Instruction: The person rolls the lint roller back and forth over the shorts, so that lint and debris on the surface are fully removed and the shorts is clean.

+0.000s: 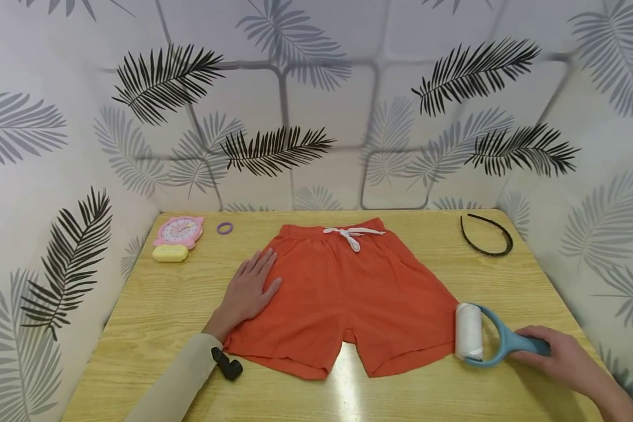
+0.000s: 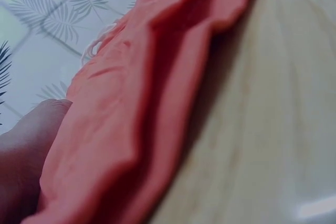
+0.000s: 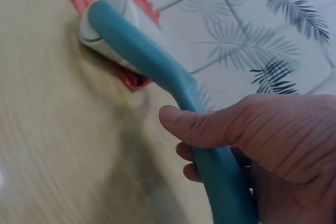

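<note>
Orange-red shorts (image 1: 316,293) with a white drawstring (image 1: 352,237) lie spread out on the wooden table, waistband at the far side. My left hand (image 1: 250,287) rests flat on their left edge, fingers straight. In the left wrist view the hem of the shorts (image 2: 110,119) fills the middle, and part of the left hand (image 2: 34,135) shows beside it. My right hand (image 1: 564,354) grips the blue handle of a lint roller (image 1: 498,334). Its white roll (image 1: 469,331) is at the right leg's outer edge. The right wrist view shows thumb and fingers around the handle (image 3: 215,166).
A pink clock (image 1: 179,230), a small yellow case (image 1: 170,253) and a purple ring-shaped band (image 1: 224,228) lie at the table's back left. At the back right is a black headband (image 1: 498,249). Leaf-patterned walls (image 1: 327,117) border the table's back and sides.
</note>
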